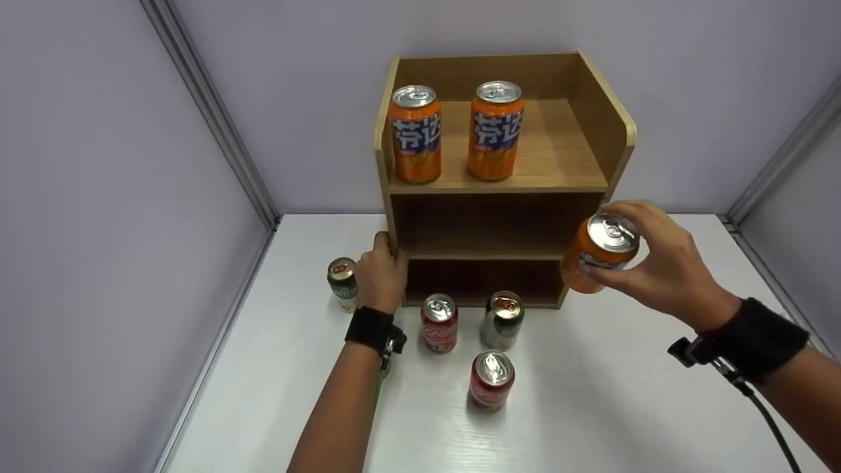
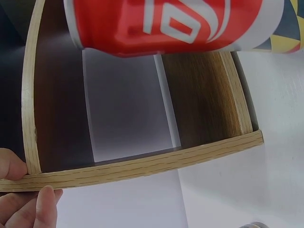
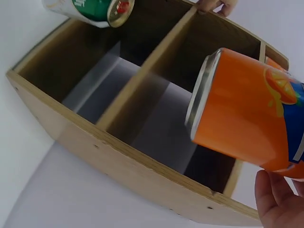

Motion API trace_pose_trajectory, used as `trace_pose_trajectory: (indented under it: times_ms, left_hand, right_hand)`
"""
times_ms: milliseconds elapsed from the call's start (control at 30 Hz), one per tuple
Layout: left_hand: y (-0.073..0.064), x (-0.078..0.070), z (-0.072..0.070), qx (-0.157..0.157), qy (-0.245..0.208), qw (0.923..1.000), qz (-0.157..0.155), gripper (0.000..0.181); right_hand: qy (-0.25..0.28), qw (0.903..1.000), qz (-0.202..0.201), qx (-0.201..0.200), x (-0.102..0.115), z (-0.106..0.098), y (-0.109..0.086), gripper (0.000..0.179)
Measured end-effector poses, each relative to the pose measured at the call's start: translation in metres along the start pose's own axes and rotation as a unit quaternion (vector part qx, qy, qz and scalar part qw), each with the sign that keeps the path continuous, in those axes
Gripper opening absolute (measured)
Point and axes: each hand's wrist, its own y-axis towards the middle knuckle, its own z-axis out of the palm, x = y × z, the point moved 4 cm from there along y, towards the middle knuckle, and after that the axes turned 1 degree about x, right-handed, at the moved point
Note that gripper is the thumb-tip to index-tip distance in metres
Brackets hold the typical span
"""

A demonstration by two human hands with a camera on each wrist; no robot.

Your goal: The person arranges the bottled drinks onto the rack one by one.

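Observation:
In the head view my right hand (image 1: 660, 266) holds an orange soda can (image 1: 585, 259) by its sides, thumb against fingers, slightly tilted beside the right edge of a small wooden shelf (image 1: 499, 256). The can's orange-fruit print shows in the right wrist view, with the fingertips (image 3: 273, 194) at its side. My left hand (image 1: 381, 279) grips the shelf's left side panel. Fingers and thumb (image 2: 46, 206) lie on either side of that panel's edge in the left wrist view. Two more orange soda cans (image 1: 416, 141) (image 1: 496, 138) stand upright on the top level.
Two red cola cans (image 1: 439, 328) (image 1: 490, 384) and a green-and-white can (image 1: 502, 325) stand in front of the shelf. Another green-and-white can (image 1: 343, 282) stands left of my left hand. Pale walls (image 1: 295, 98) enclose the white table (image 1: 624, 394) behind and at the sides.

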Motion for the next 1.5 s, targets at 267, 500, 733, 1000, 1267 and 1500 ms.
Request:
trace_pose_trajectory:
  times_ms: [267, 500, 733, 1000, 1267, 1500]
  left_hand:
    - [0.001, 0.000, 0.000, 0.008, 0.006, 0.9999, -0.004, 0.028]
    - [0.000, 0.000, -0.002, 0.005, 0.002, 1.0000, -0.001, 0.026]
    - [-0.001, -0.001, -0.002, 0.003, -0.002, 1.0000, -0.004, 0.024]
    - [0.000, -0.001, 0.000, -0.002, -0.002, 1.0000, -0.003, 0.025]
    - [0.000, -0.002, 0.001, 0.011, 0.000, 0.9999, -0.009, 0.027]
    - [0.001, -0.001, 0.000, 0.004, 0.011, 0.9999, -0.010, 0.026]
  right_hand:
    - [0.015, 0.9999, 0.001, 0.006, 0.009, -0.021, 0.030, 0.094]
    - [0.064, 0.9972, -0.006, 0.039, 0.014, -0.038, 0.064, 0.101]
    - [0.048, 0.9982, 0.007, 0.036, 0.013, -0.053, 0.103, 0.098]
    - [0.029, 0.9944, 0.080, 0.063, -0.001, -0.063, 0.139, 0.090]
    - [0.036, 0.9876, 0.129, 0.082, -0.018, -0.060, 0.159, 0.084]
    - [0.047, 0.9838, 0.148, 0.090, -0.031, -0.051, 0.172, 0.084]
